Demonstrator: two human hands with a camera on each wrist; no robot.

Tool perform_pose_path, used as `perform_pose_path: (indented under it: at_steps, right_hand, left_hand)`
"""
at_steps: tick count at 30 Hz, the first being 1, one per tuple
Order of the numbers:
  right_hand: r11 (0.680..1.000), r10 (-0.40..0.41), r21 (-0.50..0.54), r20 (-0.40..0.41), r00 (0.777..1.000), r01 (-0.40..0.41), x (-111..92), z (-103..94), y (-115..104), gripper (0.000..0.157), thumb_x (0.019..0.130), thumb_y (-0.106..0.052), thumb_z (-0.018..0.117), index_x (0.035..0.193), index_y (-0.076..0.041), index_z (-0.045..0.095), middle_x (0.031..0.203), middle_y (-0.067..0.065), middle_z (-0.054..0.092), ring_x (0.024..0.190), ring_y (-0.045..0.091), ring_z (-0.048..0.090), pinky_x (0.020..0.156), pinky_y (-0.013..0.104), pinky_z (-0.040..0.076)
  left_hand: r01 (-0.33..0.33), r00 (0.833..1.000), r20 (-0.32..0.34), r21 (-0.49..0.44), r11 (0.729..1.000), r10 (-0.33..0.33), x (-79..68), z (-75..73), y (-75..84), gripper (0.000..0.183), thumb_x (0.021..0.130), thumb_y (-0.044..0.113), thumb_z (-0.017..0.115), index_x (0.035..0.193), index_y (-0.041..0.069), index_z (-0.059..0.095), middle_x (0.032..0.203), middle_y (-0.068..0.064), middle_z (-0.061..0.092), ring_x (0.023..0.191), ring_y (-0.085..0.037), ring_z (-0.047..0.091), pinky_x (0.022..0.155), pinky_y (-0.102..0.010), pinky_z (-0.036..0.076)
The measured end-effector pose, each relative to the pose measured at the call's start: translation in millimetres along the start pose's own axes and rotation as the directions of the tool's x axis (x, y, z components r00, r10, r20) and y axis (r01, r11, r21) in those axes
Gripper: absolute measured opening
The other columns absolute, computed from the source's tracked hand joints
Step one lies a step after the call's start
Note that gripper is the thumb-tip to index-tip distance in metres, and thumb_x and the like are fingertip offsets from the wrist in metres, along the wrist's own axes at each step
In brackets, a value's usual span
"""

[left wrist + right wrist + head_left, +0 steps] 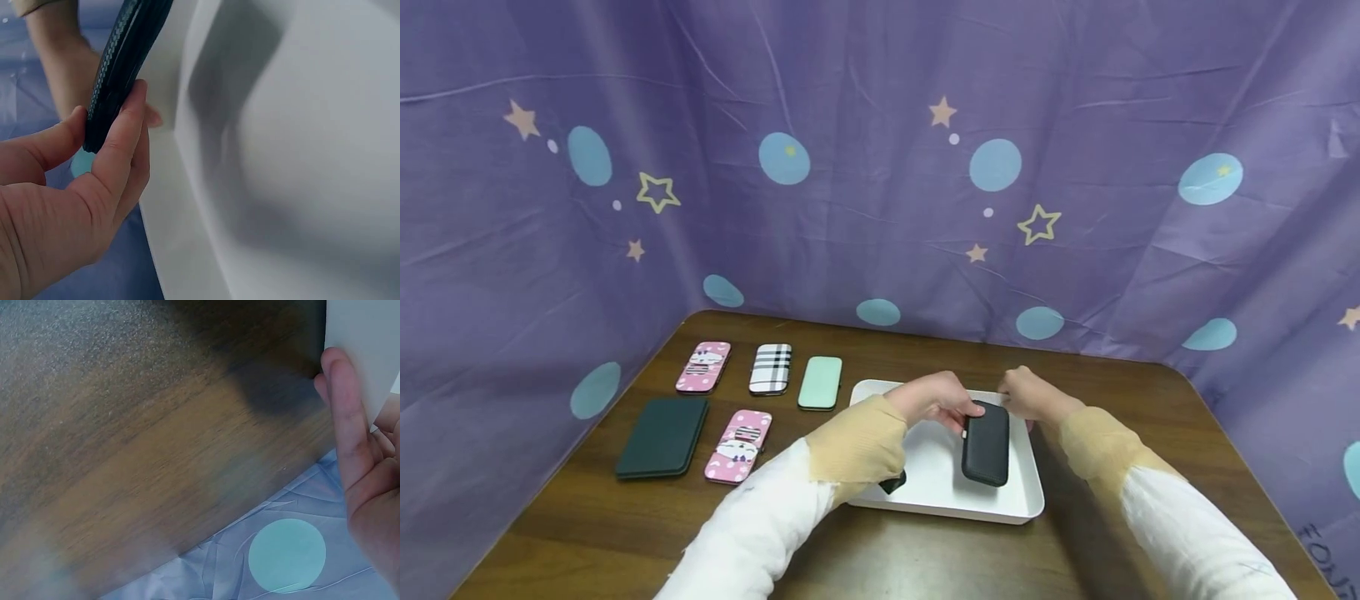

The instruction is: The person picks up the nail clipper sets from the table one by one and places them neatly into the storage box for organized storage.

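Observation:
My left hand (942,398) pinches a slim black case (987,446) by its far end, thumb on one face and fingers on the other. The case has rounded corners and a textured surface, and it hangs over the white tray (936,492). In the left wrist view, the left hand (75,206) grips the case (122,75) beside the tray wall. At the tray's far right corner, my right hand (1028,395) holds the rim. The right wrist view shows that hand (369,456) with fingers along the outside of the tray wall (359,344).
Left of the tray lie a mint case (821,382), a plaid case (771,368), a pink cat-print case (703,367), a second pink cat-print case (739,446) and a wider dark green case (662,437). A purple curtain (880,208) hangs behind the wooden table (1000,558).

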State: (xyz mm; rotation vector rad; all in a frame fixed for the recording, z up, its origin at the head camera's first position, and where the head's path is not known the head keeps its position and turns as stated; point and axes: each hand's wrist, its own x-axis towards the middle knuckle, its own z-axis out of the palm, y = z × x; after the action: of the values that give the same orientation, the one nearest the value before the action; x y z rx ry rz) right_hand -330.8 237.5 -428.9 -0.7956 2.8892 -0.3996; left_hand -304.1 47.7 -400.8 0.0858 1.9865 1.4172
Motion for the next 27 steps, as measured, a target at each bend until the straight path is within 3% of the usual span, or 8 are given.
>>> perform_pose_path:
  at_steps: [8, 15, 20, 27]
  right_hand:
    - [0.999, -0.009, -0.036, 0.002, 1.000, 0.009, 2, -2.0, -2, 0.011, 0.075, 0.002, 0.066, 0.066, -0.004, 0.066, 0.073, 0.014, 0.066, 0.033, 0.009, 0.054, 0.050, 0.019, 0.050]
    - [1.000, -0.004, -0.025, 0.019, 1.000, 0.004, 1, -1.7, -1, 0.012, 0.076, 0.003, 0.066, 0.066, -0.004, 0.065, 0.058, 0.004, 0.059, 0.034, 0.009, 0.055, 0.047, 0.019, 0.049]
    - [0.996, -0.036, -0.084, -0.003, 0.999, 0.035, 0, -2.7, -3, 0.014, 0.074, 0.002, 0.068, 0.062, -0.006, 0.064, 0.056, 0.002, 0.058, 0.035, 0.008, 0.055, 0.049, 0.021, 0.048]
    - [0.998, 0.006, -0.068, 0.031, 0.999, -0.004, 2, -3.1, -6, 0.016, 0.077, 0.001, 0.067, 0.064, -0.005, 0.061, 0.056, 0.002, 0.058, 0.034, 0.010, 0.055, 0.051, 0.020, 0.050]
  left_hand:
    - [0.005, 1.000, 0.006, 0.038, 0.999, -0.005, 9.5, 20.9, -8.0, 0.017, 0.086, -0.002, 0.064, 0.072, -0.003, 0.054, 0.059, -0.011, 0.057, 0.050, -0.017, 0.055, 0.062, -0.033, 0.058]
    - [0.011, 1.000, 0.009, 0.067, 0.998, -0.011, 13.6, 31.1, -11.7, 0.024, 0.087, 0.000, 0.064, 0.066, 0.000, 0.053, 0.057, -0.009, 0.055, 0.047, -0.016, 0.052, 0.065, -0.033, 0.058]
    - [0.023, 0.999, 0.022, 0.061, 0.998, -0.024, 16.2, 36.2, -14.6, 0.021, 0.087, -0.001, 0.062, 0.068, -0.003, 0.055, 0.057, -0.010, 0.055, 0.048, -0.017, 0.052, 0.072, -0.038, 0.057]
    - [0.027, 1.000, 0.007, 0.059, 0.998, -0.028, 22.4, 38.8, -19.9, 0.023, 0.088, -0.003, 0.060, 0.066, -0.003, 0.054, 0.056, -0.010, 0.054, 0.046, -0.017, 0.050, 0.077, -0.042, 0.056]
